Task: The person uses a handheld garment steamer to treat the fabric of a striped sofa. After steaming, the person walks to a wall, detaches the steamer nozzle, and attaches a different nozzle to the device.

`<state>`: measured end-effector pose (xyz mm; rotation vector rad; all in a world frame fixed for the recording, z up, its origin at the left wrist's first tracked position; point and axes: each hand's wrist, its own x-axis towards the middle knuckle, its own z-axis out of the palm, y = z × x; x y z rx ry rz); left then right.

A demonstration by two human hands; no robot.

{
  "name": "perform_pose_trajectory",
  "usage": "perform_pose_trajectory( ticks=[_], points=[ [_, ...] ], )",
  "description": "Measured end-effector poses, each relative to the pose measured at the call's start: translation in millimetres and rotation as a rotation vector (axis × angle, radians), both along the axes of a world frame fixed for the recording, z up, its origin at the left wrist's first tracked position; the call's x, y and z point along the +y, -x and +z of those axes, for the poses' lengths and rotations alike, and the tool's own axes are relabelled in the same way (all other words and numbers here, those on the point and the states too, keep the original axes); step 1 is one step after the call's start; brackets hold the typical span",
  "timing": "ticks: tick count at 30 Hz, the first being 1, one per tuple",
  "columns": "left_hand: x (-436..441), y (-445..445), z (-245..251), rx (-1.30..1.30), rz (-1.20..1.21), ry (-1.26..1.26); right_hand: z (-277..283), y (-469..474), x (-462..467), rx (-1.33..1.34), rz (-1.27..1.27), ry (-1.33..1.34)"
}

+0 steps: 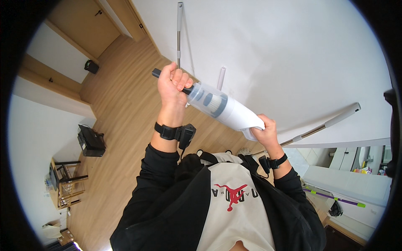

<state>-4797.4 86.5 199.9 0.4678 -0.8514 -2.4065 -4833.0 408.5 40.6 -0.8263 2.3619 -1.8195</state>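
Observation:
A white handheld vacuum cleaner (241, 114) with a clear dust cup is held up between both hands, slanting from upper left to lower right. My left hand (172, 81) is closed around the black nozzle attachment (157, 72) at the cup end. My right hand (266, 130) grips the white handle at the other end, its fingers partly hidden. Through the clear dust cup (209, 98) a pleated filter is visible.
Poles with grey grips (179, 18) (344, 114) lean on the white wall, near a pale tube (221, 78). A black bin (91, 66), a black case (91, 141) and a wooden stool (67, 185) stand left on the wooden floor. A purple-green pole (334, 198) lies right.

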Motion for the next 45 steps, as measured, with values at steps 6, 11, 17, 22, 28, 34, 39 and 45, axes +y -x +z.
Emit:
perform_pose_trajectory(
  ticks=[6, 11, 17, 22, 28, 34, 39, 45],
  points=[
    [-8, 2, -7, -0.024, 0.044, -0.054, 8, -4, -4, 0.27, -0.075, -0.042],
    [-12, 6, -9, -0.051, 0.093, -0.106, 13, -3, -5, 0.412, -0.138, -0.095],
    [-21, 11, -22, -0.087, 0.122, -0.161, 13, -4, -5, 0.646, -0.191, -0.149],
    [-29, 19, -41, -0.158, 0.136, -0.219, 12, -3, -1, 0.757, -0.212, -0.202],
    [-22, 16, -46, -0.127, 0.04, -0.189, 13, 2, 8, 0.445, -0.099, -0.138],
    [-11, -5, -37, 0.501, -0.457, 0.023, 30, 15, 31, -0.792, 0.3, 0.038],
    [-10, -2, -25, 0.375, -0.366, 0.004, 23, 5, 22, -0.514, 0.173, -0.001],
    [-9, 14, -23, -0.027, 0.01, 0.052, -5, 1, 29, -0.044, -0.036, -0.064]
  ],
)
